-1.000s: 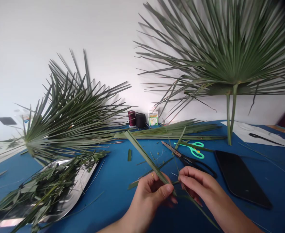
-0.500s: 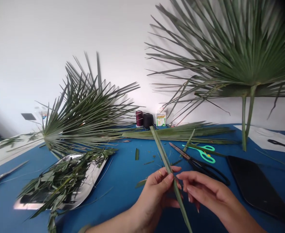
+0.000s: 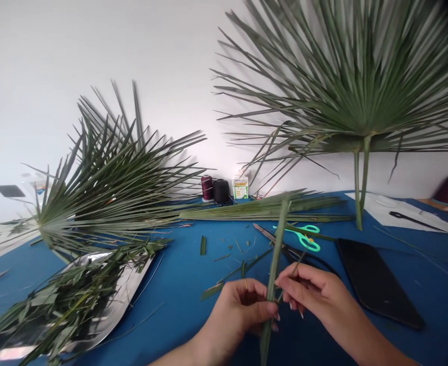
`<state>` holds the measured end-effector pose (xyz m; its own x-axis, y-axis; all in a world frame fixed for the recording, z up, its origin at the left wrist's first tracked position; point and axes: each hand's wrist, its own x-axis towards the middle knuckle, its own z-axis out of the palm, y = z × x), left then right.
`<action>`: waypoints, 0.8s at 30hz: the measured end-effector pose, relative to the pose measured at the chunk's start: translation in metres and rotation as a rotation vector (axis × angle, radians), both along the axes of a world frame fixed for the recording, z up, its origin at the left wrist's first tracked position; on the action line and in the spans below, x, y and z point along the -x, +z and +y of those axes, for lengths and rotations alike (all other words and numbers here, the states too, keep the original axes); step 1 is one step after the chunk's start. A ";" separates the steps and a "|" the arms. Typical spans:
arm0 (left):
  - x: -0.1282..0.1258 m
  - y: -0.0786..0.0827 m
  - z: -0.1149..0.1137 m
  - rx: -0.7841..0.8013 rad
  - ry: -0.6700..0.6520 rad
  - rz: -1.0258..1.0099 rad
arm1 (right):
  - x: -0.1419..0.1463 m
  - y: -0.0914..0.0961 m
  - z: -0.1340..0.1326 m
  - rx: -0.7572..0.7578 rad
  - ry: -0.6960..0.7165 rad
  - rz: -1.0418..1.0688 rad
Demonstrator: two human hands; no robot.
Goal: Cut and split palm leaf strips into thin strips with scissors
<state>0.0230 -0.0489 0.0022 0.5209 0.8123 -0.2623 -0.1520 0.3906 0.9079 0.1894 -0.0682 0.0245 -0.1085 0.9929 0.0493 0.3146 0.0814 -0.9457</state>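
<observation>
A long green palm leaf strip stands nearly upright at the lower middle, its top end free above the table. My left hand is closed around its lower part, thumb across the front. Just to the right, my right hand is closed in a pinch beside the strip's edge. From its fingers sticks a thin leaf sliver. Whether that sliver is still joined to the wider strip is hard to see. Black-handled scissors lie partly hidden behind the strip and my right hand.
Turquoise-handled scissors and a dark flat slab lie to the right. A metal tray heaped with leaf scraps is at left. Palm fans lean against the wall, and thread spools stand at the back. Leaf offcuts dot the blue table.
The strip has swung from a slant to nearly upright. My right fingers have closed, with a thin sliver now showing in them. The whole view has shifted, moving the table things leftward.
</observation>
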 end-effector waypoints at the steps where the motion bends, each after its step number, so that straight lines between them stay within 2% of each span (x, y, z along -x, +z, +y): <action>1: 0.000 0.000 0.001 -0.019 0.040 -0.002 | -0.005 0.001 0.003 -0.025 -0.016 -0.027; 7: 0.004 0.007 0.003 -0.057 0.228 0.018 | -0.038 -0.005 0.025 -0.189 -0.170 -0.369; 10: 0.005 0.010 0.003 -0.029 0.269 0.027 | -0.039 -0.013 0.028 -0.251 -0.137 -0.545; 15: 0.006 0.011 0.005 -0.036 0.300 0.020 | -0.026 -0.028 0.022 -0.284 -0.010 -0.730; 19: 0.006 0.011 0.006 -0.033 0.328 0.025 | -0.024 -0.033 0.019 -0.280 0.026 -0.786; 24: 0.006 0.010 0.005 -0.039 0.338 0.000 | -0.023 -0.025 0.015 -0.333 -0.022 -0.691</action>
